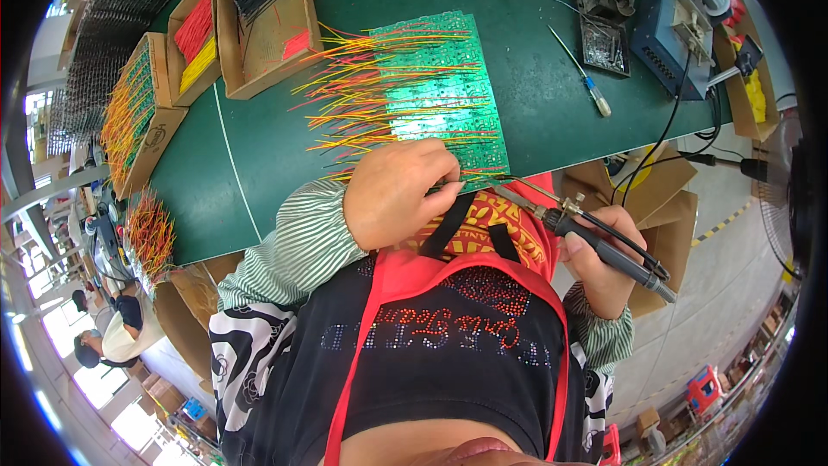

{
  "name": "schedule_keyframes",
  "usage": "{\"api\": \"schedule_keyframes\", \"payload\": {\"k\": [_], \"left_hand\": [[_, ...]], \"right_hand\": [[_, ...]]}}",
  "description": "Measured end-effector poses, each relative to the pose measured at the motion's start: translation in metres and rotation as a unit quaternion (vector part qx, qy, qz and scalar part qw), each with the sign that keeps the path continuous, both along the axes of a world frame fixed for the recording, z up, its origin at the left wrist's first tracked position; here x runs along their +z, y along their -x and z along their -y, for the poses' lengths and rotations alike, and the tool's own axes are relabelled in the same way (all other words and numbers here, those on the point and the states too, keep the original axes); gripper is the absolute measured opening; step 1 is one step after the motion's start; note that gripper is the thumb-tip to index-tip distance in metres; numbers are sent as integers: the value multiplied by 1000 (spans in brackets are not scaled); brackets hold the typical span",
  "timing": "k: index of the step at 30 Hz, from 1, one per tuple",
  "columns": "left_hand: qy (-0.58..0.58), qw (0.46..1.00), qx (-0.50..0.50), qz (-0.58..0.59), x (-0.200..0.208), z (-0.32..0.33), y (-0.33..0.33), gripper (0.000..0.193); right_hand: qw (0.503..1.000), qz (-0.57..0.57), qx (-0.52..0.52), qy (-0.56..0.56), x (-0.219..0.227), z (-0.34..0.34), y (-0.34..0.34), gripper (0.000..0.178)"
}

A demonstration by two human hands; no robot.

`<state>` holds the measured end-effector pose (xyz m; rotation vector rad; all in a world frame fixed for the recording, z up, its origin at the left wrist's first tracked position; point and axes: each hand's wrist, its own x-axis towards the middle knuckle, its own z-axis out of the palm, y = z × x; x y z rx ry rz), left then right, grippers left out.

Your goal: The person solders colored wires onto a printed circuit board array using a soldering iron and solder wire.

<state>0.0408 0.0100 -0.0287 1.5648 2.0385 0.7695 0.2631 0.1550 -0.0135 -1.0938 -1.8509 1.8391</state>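
Note:
A green circuit board panel [487, 142] lies on the table in front of me, with rows of thin red and yellow wires [345, 91] across it and hanging past its left side. My left hand [392, 192] rests at the panel's near edge, its thumb and forefinger pinched together; what they hold is hidden. In my right hand [604, 263] is a soldering iron [617, 252] with a thin solder feed tube along it. The iron's tip points left to the panel's near right corner, close to my left fingertips.
Cardboard boxes [226, 47] of black, red and yellow wires stand at the back left, beside a box of wired boards [129, 116]. More wired pieces [150, 229] lie at the left edge. A screwdriver [595, 97], a dark metal tray [604, 45] and a blue soldering station [660, 39] occupy the right.

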Motion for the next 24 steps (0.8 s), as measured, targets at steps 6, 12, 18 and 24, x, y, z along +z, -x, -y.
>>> {"api": "schedule_keyframes", "payload": {"k": [6,12,18,24], "left_hand": [[6,1000,-5,-11,6,2,1,10],[-19,990,9,-136,32,4,7,9],[-43,995,-49,-81,4,-11,-12,9],[-51,997,-16,-59,-4,-22,-18,10]], "right_hand": [[1000,-1,-11,12,5,0,0,19],[999,-10,-31,-14,2,-2,-5,17],[999,-21,-50,-1,5,-3,-6,17],[999,-17,-40,-11,-1,-4,-8,17]]}}
